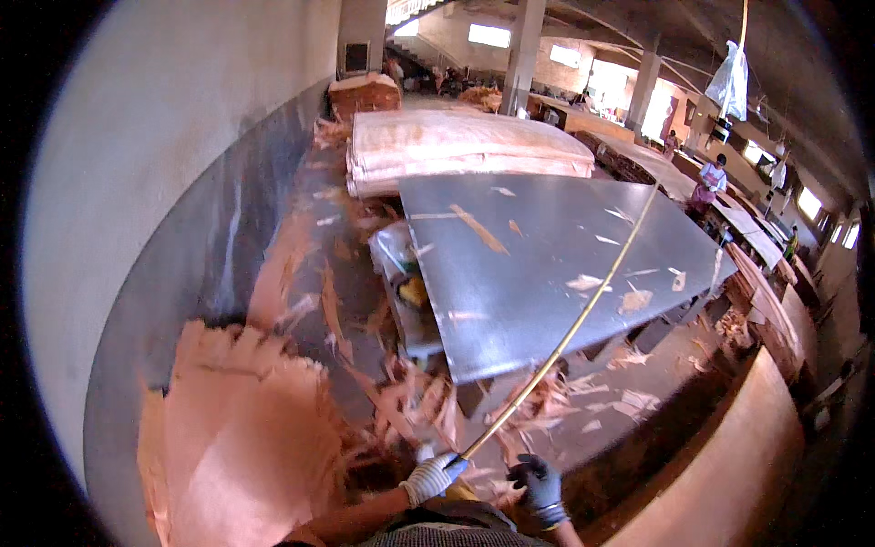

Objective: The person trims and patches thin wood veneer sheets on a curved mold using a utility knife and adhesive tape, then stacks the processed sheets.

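Observation:
My left hand (435, 479), in a striped white and dark glove, is closed round the lower end of a long thin bamboo stick (574, 330). The stick slants away over a grey metal-topped table (510, 292), its tip by the far right corner. My right hand (540, 486), in a dark grey glove, hovers near my body to the right of the stick, fingers loosely apart and holding nothing. Torn veneer scraps (635, 299) lie scattered on the tabletop.
Stacked veneer sheets (465, 146) stand behind the table, and a ragged veneer pile (246, 428) lies at lower left. A curved veneer sheet (720, 456) rises at right. Scraps litter the floor. A co-worker (711, 182) stands at far right.

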`<state>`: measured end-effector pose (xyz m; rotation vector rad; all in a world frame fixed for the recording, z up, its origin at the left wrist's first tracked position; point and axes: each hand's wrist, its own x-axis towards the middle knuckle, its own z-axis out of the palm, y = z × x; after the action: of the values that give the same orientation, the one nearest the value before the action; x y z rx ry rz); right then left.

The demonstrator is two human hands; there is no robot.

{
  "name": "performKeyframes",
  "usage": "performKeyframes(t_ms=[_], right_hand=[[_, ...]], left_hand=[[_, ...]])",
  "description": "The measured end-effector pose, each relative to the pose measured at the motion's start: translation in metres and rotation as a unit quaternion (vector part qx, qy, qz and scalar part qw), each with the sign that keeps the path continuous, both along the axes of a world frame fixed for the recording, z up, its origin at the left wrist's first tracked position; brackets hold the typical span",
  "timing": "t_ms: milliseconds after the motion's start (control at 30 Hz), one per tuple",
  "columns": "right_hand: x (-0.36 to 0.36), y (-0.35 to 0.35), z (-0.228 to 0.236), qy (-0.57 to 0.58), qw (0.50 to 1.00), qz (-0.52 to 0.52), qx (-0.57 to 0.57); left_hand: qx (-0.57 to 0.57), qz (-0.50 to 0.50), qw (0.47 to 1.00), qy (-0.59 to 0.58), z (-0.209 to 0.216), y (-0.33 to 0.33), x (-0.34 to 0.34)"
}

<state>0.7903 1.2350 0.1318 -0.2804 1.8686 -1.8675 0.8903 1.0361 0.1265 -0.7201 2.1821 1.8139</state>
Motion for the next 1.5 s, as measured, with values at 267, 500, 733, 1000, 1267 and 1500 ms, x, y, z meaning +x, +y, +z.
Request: performKeyframes(t_ms=[267, 500, 733, 1000, 1267, 1500], right_hand=[[-0.195, -0.230, 0.118, 0.424, 0.900, 0.100, -0.016], [-0.216, -0.423, 0.229, 0.038, 0.819, 0.409, -0.399], [-0.239, -0.600, 0.260, -0.030, 0.594, 0.456, -0.662], [-0.317, -0.798, 0.284, -0.023, 0.527, 0.513, -0.677], [-0.399, -1.017, 0.263, -0.078, 0.460, 0.565, -0.681], [-0.480, -1.201, 0.272, -0.106, 0.402, 0.611, -0.674]], left_hand=[[0.171, -0.001, 0.984, 0.046, 0.034, -0.218, -0.089], [0.011, 0.133, 0.989, 0.063, 0.019, -0.391, -0.101], [-0.188, 0.090, 0.976, 0.061, -0.101, -0.594, -0.128], [-0.153, 0.094, 0.983, 0.028, -0.050, -0.786, -0.213], [-0.198, 0.117, 0.973, 0.011, -0.047, -0.979, -0.251], [-0.381, 0.110, 0.884, -0.246, 0.002, -1.124, -0.307]])
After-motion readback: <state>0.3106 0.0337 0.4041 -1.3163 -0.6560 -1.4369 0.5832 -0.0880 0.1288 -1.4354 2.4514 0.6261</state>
